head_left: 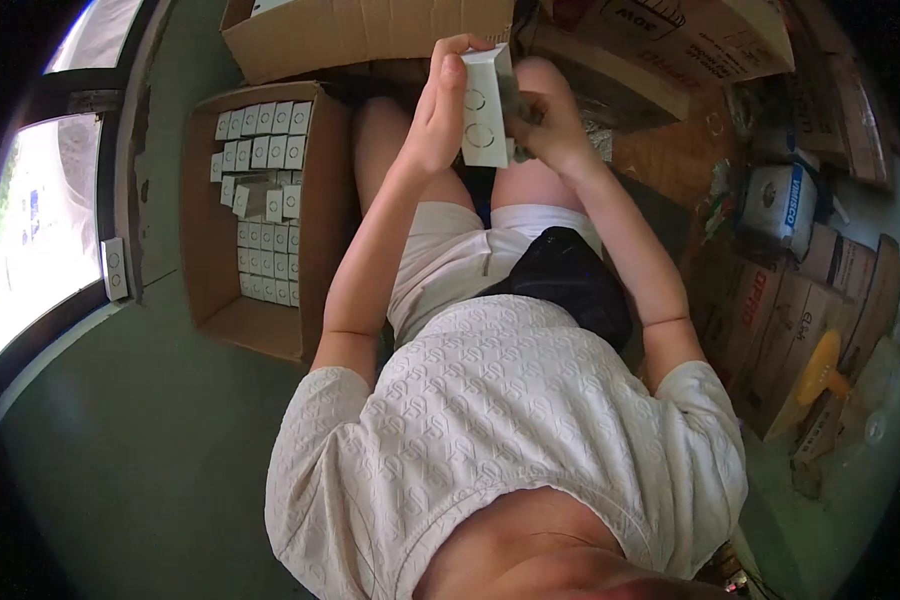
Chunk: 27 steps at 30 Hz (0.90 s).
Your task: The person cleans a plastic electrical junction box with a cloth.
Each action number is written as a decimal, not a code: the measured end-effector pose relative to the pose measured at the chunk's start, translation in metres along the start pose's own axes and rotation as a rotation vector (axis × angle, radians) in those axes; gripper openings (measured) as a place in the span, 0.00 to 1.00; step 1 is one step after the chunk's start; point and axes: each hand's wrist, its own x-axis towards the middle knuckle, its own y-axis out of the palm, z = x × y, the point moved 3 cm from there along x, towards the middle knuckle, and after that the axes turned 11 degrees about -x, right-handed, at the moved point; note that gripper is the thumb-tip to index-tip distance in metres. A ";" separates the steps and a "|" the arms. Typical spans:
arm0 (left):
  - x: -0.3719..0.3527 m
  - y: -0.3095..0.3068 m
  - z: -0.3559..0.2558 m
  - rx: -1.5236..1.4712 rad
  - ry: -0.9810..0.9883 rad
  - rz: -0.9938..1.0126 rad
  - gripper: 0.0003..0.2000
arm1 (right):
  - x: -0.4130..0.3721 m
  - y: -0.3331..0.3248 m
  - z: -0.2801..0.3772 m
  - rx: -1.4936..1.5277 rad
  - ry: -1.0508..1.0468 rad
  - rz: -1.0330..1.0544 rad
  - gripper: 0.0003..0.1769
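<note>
White box (485, 115), clasped upright between left hand (438, 110) and right hand (555, 125), faces the person for a clear look; the open carton (220, 290) of like boxes lies close left.

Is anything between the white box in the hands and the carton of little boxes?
Only the left hand gripping the white box and the left knee lie toward the carton; nothing else.

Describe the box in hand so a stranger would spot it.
Start at the open carton of small white boxes at left, then look right. The box is held between the left hand and right hand. Unlike the packed ones, it is raised and shows two circles.
</note>
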 end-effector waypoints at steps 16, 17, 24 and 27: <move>-0.005 -0.016 0.003 -0.028 -0.075 0.046 0.26 | 0.017 0.001 0.002 -0.410 -0.153 -0.121 0.18; -0.005 -0.018 0.000 0.021 -0.040 0.057 0.27 | 0.018 0.002 0.005 -0.418 -0.276 -0.200 0.18; -0.028 -0.004 0.021 0.039 -0.077 -0.039 0.29 | 0.026 -0.008 -0.007 -0.548 -0.387 -0.533 0.15; -0.047 0.010 0.021 -0.144 -0.287 -0.105 0.30 | 0.014 -0.007 -0.002 -0.595 -0.401 -0.610 0.15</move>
